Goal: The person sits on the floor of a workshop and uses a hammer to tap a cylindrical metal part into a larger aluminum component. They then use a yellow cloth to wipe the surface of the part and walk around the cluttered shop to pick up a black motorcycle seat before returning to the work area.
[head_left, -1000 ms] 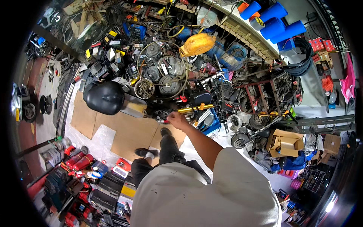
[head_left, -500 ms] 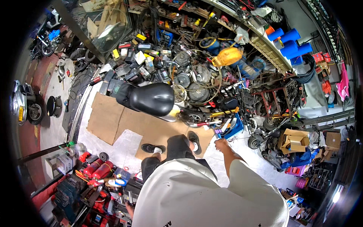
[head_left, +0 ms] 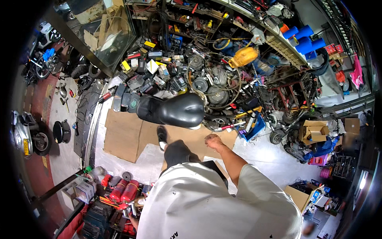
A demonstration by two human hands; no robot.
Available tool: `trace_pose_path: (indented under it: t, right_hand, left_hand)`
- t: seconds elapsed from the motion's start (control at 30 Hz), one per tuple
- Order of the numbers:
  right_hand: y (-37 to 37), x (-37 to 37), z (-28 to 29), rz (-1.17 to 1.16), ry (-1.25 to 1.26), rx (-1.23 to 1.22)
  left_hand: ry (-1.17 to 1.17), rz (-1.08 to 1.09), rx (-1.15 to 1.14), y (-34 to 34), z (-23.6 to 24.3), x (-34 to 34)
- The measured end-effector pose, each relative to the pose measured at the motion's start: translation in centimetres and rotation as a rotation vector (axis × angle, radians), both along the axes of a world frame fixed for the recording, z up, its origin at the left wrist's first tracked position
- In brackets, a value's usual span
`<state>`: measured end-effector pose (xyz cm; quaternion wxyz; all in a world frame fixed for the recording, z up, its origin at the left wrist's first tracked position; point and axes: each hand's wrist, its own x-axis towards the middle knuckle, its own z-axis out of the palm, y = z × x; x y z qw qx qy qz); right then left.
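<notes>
My right hand hangs over the cardboard on the floor, its fingers loosely bent with nothing seen in them. In front of it stands a black padded motorcycle seat, apart from the hand. My left hand is low at my left side, partly hidden by my white shirt. Its fingers are closed around a shiny metal tool with cylindrical parts, whose exact kind I cannot make out. Two red cylinders lie close to that hand.
Flat cardboard covers the floor beneath the seat. Behind it lie heaped batteries and engine parts. To the right are a blue bin, a small wheel and an opened carton. Toolboxes crowd the lower left.
My right hand has moved left, away from the blue bin, and over the cardboard. My feet have shifted in a step, and the view has turned. The metal tool stays in my left hand.
</notes>
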<state>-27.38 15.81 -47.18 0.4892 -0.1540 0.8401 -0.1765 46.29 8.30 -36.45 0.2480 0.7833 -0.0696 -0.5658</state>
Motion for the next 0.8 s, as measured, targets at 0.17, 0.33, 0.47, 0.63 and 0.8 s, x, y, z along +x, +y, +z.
trace_pose_path:
  t: [0.17,0.33,0.47,0.63,0.8]
  right_hand:
    - [-5.2,-0.1,-4.9,0.35,0.19,0.166]
    - [-8.4,2.7,-8.2,-0.137,-0.031,0.054]
    - [-8.1,6.3,-10.4,-0.073,0.252,-0.158]
    - [-0.2,13.1,-10.2,-0.423,0.141,-0.602]
    - [11.2,21.5,-7.5,-0.621,0.177,-0.273]
  left_hand:
    - [-0.029,-0.086,0.066,-6.8,2.1,-1.5]
    - [-0.048,-0.195,0.134,-13.7,3.4,-3.0]
    - [-0.036,-0.361,0.17,-21.4,2.8,-4.3]
    - [-0.002,-0.69,0.202,-34.5,2.6,-6.8]
    - [0.026,-1.013,0.16,-43.5,4.6,-18.6]
